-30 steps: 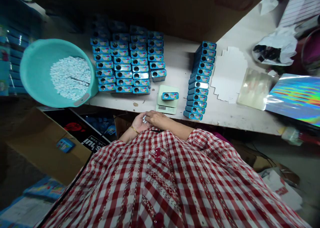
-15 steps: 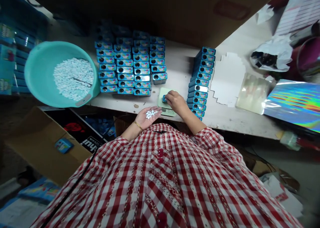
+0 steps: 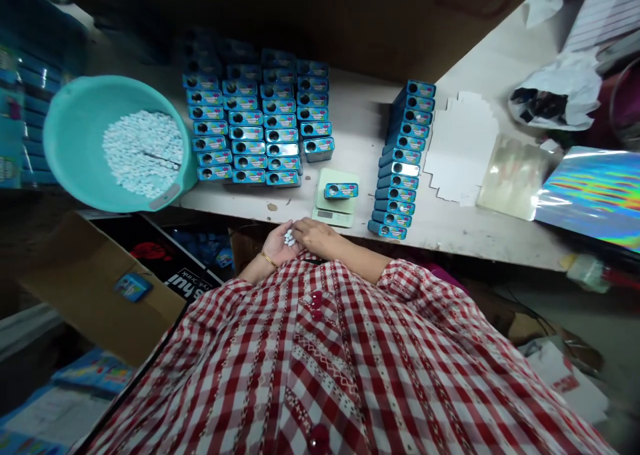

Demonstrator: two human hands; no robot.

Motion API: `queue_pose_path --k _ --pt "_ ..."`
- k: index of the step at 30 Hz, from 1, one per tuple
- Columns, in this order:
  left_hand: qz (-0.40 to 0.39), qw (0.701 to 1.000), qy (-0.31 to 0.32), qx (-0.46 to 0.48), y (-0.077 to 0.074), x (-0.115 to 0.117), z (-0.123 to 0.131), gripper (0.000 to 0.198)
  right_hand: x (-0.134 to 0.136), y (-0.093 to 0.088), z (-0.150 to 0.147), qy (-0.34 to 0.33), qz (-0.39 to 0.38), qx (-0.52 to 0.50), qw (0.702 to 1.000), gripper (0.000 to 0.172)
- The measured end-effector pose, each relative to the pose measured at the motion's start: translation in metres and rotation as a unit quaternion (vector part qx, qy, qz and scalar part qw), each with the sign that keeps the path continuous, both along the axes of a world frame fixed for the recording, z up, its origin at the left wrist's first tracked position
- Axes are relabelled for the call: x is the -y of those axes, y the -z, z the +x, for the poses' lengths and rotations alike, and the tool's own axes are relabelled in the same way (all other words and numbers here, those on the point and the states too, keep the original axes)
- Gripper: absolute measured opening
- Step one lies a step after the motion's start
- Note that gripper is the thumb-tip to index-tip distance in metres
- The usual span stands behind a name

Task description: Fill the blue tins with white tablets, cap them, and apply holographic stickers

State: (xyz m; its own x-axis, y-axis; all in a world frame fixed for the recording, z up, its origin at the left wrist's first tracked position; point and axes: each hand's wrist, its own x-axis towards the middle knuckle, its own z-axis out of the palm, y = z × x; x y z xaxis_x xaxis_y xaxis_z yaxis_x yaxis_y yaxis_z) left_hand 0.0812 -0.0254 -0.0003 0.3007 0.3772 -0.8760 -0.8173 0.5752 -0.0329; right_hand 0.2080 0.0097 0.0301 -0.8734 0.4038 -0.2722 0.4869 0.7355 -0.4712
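My left hand (image 3: 275, 246) is cupped at the table's front edge, holding a small heap of white candies (image 3: 289, 238) in its palm. Over that palm lies my right hand (image 3: 316, 238), fingers bent and touching the candies; what they pinch is hidden. Just beyond the hands a pale green kitchen scale (image 3: 334, 174) bears one blue tin (image 3: 341, 190) with a dark round opening in its top. Several rows of similar blue tins (image 3: 249, 147) stand left of the scale. Another column of blue tins (image 3: 395, 194) stands to its right, a few with white candies in their openings.
A turquoise basin (image 3: 75, 148) with many white candies and a dark stick-like thing stands at the left. White cut card (image 3: 457, 148) and a shiny rainbow sheet (image 3: 590, 198) lie at the right. A large cardboard box (image 3: 350, 22) blocks the back; an open carton (image 3: 100, 288) is below left.
My right hand has left the tin on the scale and moved down-left onto the candies in my left palm. My left hand has drawn slightly back and cupped more. The tin stays on the scale.
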Motion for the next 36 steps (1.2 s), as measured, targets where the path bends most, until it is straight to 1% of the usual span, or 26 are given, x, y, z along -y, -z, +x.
queue_pose_path --k 3,5,10,16,20,24,29,33,36 --pt "-0.001 1.0 0.008 -0.008 0.001 0.007 -0.002 0.028 0.0 0.003 -0.003 -0.044 -0.011 -0.011 0.999 0.021" --pt "0.0 1.0 0.01 -0.015 0.0 0.008 -0.002 0.027 -0.001 0.005 -0.004 -0.046 -0.009 -0.022 0.999 0.02" --pt "0.017 1.0 0.018 -0.013 -0.004 0.006 -0.001 0.024 0.002 0.01 -0.004 -0.015 -0.006 -0.016 1.0 0.02" --pt "0.036 0.999 0.022 0.004 -0.003 0.004 0.0 0.029 0.005 0.017 0.001 0.001 0.01 -0.027 1.0 0.019" --pt "0.057 0.998 0.029 0.019 -0.003 -0.005 0.006 0.032 -0.002 0.019 0.011 0.025 0.003 -0.037 0.999 0.019" --pt "0.085 0.996 0.029 0.019 -0.005 -0.02 0.013 0.032 -0.014 0.013 0.022 0.061 -0.007 -0.067 0.996 0.023" --pt "0.079 0.996 0.038 0.027 -0.009 -0.029 0.021 0.032 -0.021 0.006 0.029 0.056 -0.005 -0.057 0.997 0.024" --pt "0.086 0.996 0.026 0.024 -0.013 -0.03 0.027 0.032 -0.026 0.01 0.035 0.048 -0.022 -0.08 0.995 0.021" --pt "0.077 0.997 0.018 0.013 -0.017 -0.032 0.03 0.031 -0.03 0.013 0.04 0.058 -0.023 -0.102 0.993 0.018"
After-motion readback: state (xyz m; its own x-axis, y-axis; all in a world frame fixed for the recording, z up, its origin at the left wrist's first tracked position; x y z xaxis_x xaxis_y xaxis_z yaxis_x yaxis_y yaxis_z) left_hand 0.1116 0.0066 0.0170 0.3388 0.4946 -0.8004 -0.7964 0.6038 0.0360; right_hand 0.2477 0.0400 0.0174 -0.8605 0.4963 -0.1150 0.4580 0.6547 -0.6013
